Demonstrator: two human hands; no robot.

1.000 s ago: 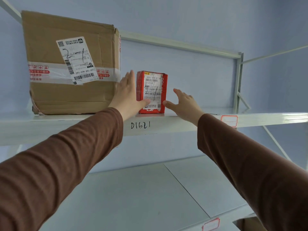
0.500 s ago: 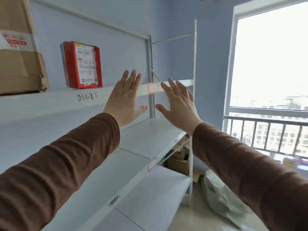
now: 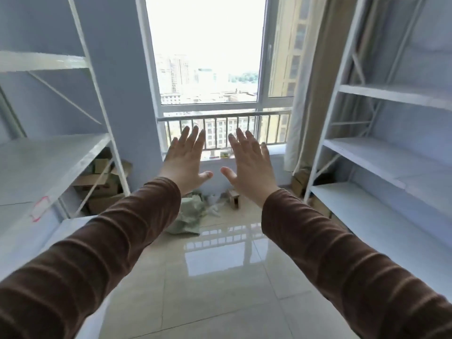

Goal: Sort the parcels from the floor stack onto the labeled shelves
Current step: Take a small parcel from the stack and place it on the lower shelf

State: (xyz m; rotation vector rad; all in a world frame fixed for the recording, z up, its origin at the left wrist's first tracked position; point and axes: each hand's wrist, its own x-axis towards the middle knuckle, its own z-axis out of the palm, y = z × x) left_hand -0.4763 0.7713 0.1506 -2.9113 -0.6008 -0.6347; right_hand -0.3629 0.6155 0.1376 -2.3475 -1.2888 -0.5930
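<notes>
Hands are reaching forward toward a tall window, both raised with their backs to the camera. The left hand is spreading its fingers straight and holding nothing. The right hand is doing the same, fingers straight and slightly fanned, thumb pointing inward, also holding nothing. The two thumbs are sitting near each other without touching. Brown sleeves are covering both arms down to the wrists.

Below the window, a pile of parcels in pale green and white soft bags is lying on the glossy tiled floor, just under the hands as the camera sees them. A small brown carton is standing upright beside that pile, to its right.

To the left of the window, a white metal shelf unit is standing against the blue wall, with a red-bordered label on one shelf edge. Cardboard boxes are sitting jumbled under its lower shelf. To the right of the window, a pale curtain is hanging, and beyond it a second white shelf unit is standing. Railing bars are running across the lower part of the window, behind the fingertips.
</notes>
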